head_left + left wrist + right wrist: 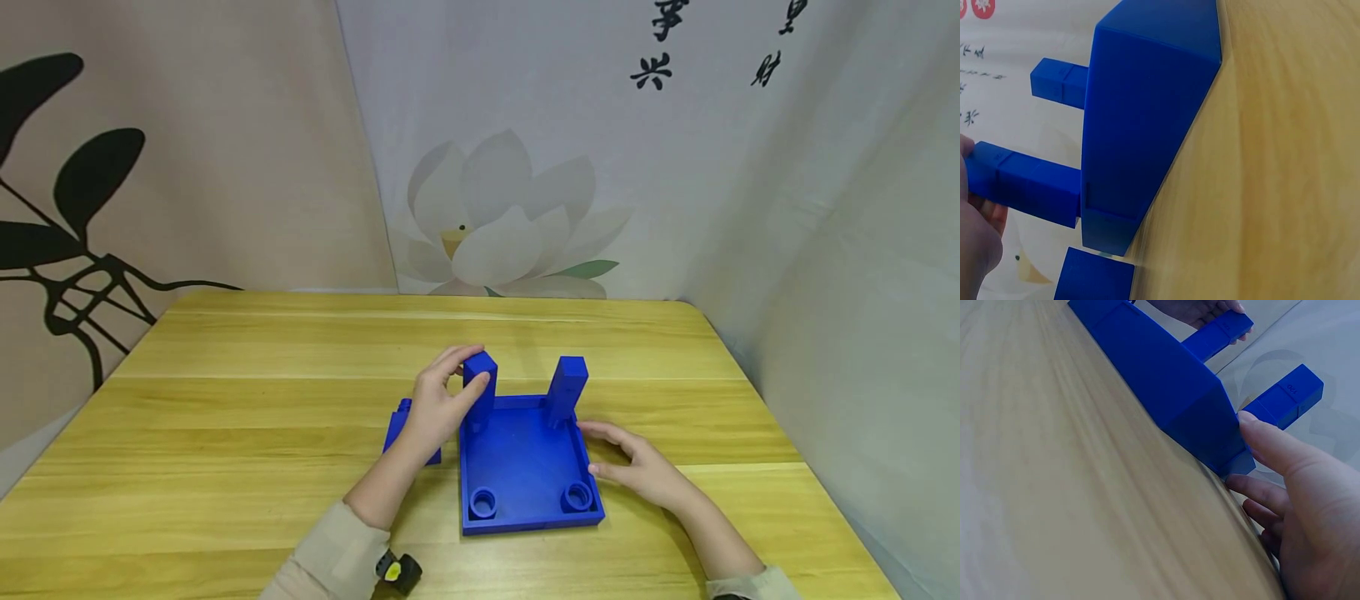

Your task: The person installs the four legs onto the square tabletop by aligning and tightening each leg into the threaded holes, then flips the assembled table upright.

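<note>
A shallow square blue tray (517, 467) lies on the table with its open side up. Two square blue posts rise from its far corners, a left post (482, 396) and a right post (568, 387). Round sockets show at the near corners, a left socket (474, 505) and a right socket (567, 498). My left hand (435, 408) grips the left post near its top, thumb on the near side and fingers behind. Against the tray's right wall, my right hand (637, 467) rests its fingertips, with thumb and fingers spread apart, as the right wrist view also shows.
Left of the tray, partly hidden behind the left forearm, lies a loose blue piece (393, 427) with a round peg. The wooden table (262, 400) ends at a cloth backdrop (525, 108). A small black device (405, 575) sits at the left cuff.
</note>
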Tool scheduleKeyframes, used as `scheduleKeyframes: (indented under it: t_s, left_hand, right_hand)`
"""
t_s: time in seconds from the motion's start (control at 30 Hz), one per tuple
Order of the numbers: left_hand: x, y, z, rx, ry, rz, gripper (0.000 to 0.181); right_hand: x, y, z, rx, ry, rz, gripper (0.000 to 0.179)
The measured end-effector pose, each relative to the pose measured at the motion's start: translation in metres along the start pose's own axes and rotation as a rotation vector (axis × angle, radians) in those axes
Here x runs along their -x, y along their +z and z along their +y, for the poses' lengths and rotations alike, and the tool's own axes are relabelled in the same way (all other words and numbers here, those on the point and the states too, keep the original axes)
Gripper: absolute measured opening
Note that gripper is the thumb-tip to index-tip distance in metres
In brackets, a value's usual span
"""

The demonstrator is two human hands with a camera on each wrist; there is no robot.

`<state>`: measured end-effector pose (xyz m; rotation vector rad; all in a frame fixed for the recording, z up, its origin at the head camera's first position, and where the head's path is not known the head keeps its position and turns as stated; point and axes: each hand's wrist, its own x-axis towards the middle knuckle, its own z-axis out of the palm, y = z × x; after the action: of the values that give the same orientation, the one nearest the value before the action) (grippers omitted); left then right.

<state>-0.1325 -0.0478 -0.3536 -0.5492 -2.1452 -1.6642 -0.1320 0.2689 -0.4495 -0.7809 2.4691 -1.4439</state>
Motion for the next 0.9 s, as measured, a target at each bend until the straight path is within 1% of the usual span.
scheduleKeyframes:
  t_s: [0.1, 0.33, 0.43, 0.53, 0.63, 0.77, 0.9]
  left_hand:
    - [0.000, 0.001, -0.002, -0.007, -0.006, -0.008, 0.033]
    - [-0.001, 0.005, -0.034, 0.010, -0.023, -0.020, 0.037]
    - [-0.001, 0.004, -0.037, 0.004, -0.049, -0.031, 0.041]
    - [-0.001, 0.003, -0.036, 0.000, -0.070, -0.029, 0.045]
    - [-0.001, 0.003, -0.036, 0.007, -0.056, -0.004, 0.046]
    - [-0.002, 0.003, -0.039, 0.017, -0.038, 0.042, 0.043]
    - [-0.002, 0.003, -0.039, -0.009, -0.037, 0.082, 0.036]
  right_hand:
    - [0.000, 0.000, 0.000, -0.005, -0.003, 0.000, 0.052]
    - [0.000, 0.000, 0.000, -0.023, 0.005, -0.005, 0.052]
    - [0.000, 0.000, -0.001, -0.022, 0.007, -0.004, 0.052]
    - [0.000, 0.000, -0.002, -0.019, 0.006, -0.004, 0.052]
    - [0.000, 0.000, -0.002, -0.014, 0.007, -0.005, 0.052]
    - [0.000, 0.000, -0.003, -0.008, 0.014, -0.005, 0.052]
    - [0.000, 0.000, -0.003, -0.005, 0.017, -0.005, 0.052]
